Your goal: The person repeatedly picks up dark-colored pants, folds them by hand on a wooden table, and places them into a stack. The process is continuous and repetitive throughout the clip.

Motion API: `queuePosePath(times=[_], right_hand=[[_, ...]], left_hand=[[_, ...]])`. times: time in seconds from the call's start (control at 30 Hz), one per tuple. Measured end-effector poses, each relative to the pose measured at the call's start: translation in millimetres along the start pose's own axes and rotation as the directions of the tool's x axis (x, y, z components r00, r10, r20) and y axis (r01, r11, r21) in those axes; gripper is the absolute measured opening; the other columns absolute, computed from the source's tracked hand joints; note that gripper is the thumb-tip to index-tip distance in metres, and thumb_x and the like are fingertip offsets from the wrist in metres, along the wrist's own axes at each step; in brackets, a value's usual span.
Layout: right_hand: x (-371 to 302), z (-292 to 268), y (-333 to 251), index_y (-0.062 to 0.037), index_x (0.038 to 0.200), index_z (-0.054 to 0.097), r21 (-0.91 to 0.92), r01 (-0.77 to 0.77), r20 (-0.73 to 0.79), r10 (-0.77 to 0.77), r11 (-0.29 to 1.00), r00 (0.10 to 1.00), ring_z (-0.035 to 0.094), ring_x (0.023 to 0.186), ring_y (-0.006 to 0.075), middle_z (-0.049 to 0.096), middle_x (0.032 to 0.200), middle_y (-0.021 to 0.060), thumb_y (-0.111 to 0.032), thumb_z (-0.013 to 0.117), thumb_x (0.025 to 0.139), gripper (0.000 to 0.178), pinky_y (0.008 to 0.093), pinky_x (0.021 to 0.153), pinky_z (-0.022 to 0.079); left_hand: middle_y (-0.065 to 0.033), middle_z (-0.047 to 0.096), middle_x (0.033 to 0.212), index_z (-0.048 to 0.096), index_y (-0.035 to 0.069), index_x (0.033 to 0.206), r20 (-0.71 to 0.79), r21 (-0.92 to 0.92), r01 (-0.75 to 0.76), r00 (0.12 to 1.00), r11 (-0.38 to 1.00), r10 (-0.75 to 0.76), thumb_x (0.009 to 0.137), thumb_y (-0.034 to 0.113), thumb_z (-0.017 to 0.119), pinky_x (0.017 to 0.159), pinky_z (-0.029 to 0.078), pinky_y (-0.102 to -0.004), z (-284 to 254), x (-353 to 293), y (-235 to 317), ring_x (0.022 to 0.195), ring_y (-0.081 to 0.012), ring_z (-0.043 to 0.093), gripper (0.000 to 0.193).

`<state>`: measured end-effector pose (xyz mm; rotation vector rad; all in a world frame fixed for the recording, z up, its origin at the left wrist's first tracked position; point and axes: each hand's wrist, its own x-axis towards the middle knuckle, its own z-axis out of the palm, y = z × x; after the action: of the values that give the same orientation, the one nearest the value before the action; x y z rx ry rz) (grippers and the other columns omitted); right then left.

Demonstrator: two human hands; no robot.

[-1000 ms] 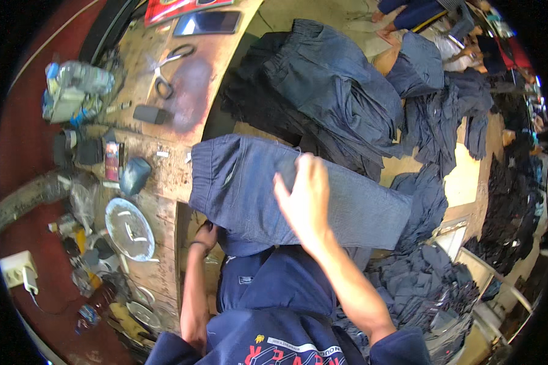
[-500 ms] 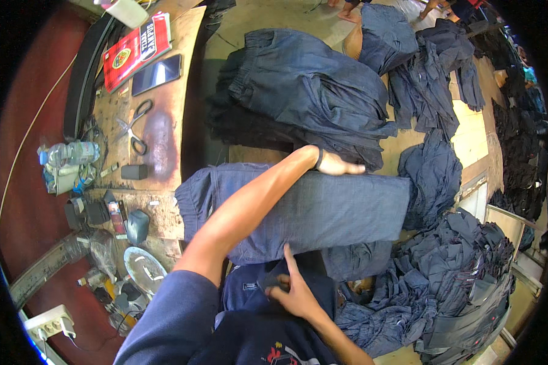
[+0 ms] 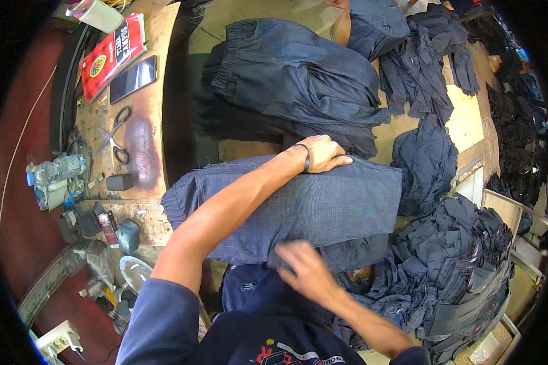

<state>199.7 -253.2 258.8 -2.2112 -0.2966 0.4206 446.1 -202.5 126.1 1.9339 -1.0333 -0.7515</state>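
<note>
A folded pair of blue-grey denim trousers (image 3: 341, 198) lies crosswise before me, its gathered elastic waist at the left. My left hand (image 3: 326, 154) reaches over it, closed with bent fingers on the cloth's far edge, a dark band on the wrist. At the near edge is my right hand (image 3: 307, 267), blurred by motion. Its fingers close round a small dark object (image 3: 276, 260) whose kind I cannot make out. Beyond my left hand lies a stack of dark elastic-waist trousers (image 3: 298, 67).
On the wooden table (image 3: 149, 207) at left lie scissors (image 3: 112, 135), a phone (image 3: 133, 79), a red packet (image 3: 112, 55) and a small black block (image 3: 119, 182). A plastic bottle (image 3: 58, 170) is further left. Heaped dark garments (image 3: 444, 261) fill the right; another person's arm (image 3: 341, 27) shows at the far side.
My left hand has shifted left along the far edge, and its fingers have curled. My right hand has moved up to the near edge. The whole view has slid slightly left.
</note>
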Motion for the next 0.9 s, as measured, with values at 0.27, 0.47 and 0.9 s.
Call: queuePosePath(times=[0.27,0.47,0.9], right_hand=[[-16.0,-12.3,7.1,0.0012,0.126,0.068,0.004,-0.059,-0.076,0.059,0.998,0.995,0.066,0.115,0.0394,0.07,0.12,0.0206,-0.006,0.086,0.077,0.053,0.0482,0.102,0.055],[-22.8,-16.8,31.8,0.0011,0.127,0.067,-0.091,-0.096,-0.176,0.079,0.991,0.981,0.063,0.117,0.0371,0.068,0.12,0.0173,-0.005,0.088,0.072,0.059,0.0446,0.105,0.053],[-38.1,-48.0,27.7,-0.0016,0.139,0.063,0.085,-0.067,-0.082,0.074,0.994,0.994,0.062,0.121,0.039,0.066,0.129,0.0206,-0.012,0.084,0.082,0.062,0.0468,0.109,0.051]], left_hand=[[-0.0246,0.076,0.1,0.079,0.005,0.101,-0.007,0.04,0.037,0.999,0.999,-0.037,0.108,0.055,0.051,0.088,0.056,-0.0561,-0.1,-0.6,2.1,0.096,-0.0464,0.072,0.058],[-0.0263,0.075,0.097,0.078,0.003,0.097,-0.023,0.08,0.047,0.999,0.996,-0.045,0.109,0.053,0.049,0.087,0.055,-0.0556,3.1,-1.0,0.8,0.094,-0.0469,0.071,0.059],[-0.0241,0.078,0.102,0.079,0.003,0.106,0.254,-0.043,0.237,0.942,0.97,-0.219,0.104,0.053,0.058,0.088,0.055,-0.0496,11.5,26.6,18.2,0.1,-0.0411,0.074,0.054]])
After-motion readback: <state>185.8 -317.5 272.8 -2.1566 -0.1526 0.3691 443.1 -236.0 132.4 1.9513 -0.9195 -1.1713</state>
